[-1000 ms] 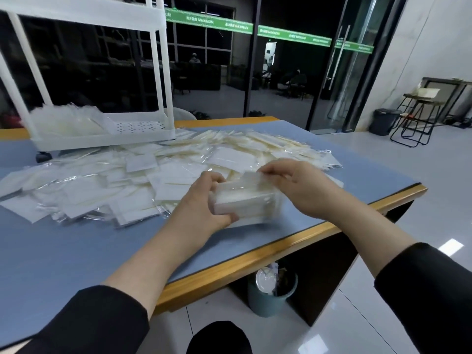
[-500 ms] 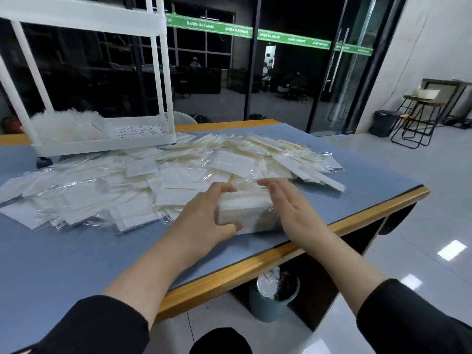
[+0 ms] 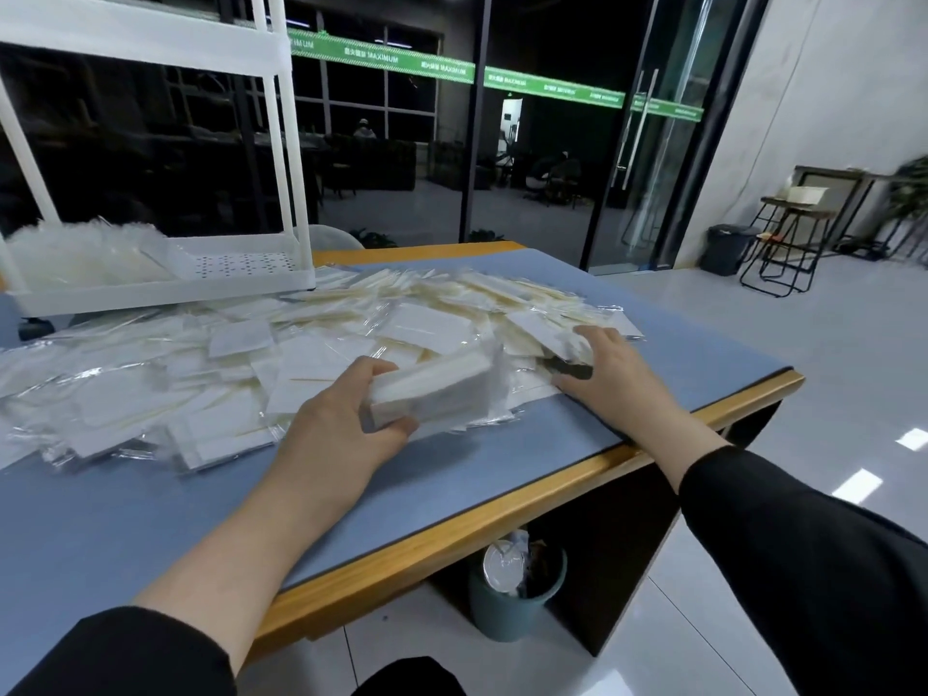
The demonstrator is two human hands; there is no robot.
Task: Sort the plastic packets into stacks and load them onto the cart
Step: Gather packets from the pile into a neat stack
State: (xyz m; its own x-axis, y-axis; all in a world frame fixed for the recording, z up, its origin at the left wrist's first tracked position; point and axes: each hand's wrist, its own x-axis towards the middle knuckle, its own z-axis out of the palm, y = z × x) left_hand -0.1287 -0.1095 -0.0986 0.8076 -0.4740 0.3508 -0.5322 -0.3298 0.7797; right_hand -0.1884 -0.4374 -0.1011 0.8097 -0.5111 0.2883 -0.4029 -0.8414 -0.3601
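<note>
A stack of packets is gripped at its near-left end by the left hand, thumb under the front edge and fingers curled over the top, and is held at the near edge of the loose pile on the table. The right hand is laid on packets at the right side of the pile; its fingers are bent over them, though whether one is actually pinched cannot be told.

The step in hand is judged to be the gathering of more packets onto the stack. It is best done if each packet is squared to the stack's edges before it is added, since the film is slippery and a loose stack is likely to fan out. The left grip should be kept firm across the full thickness.

The cart is seen at the far left of the table, with packets already lying on its lower shelf; the stack is well apart from it.
</note>
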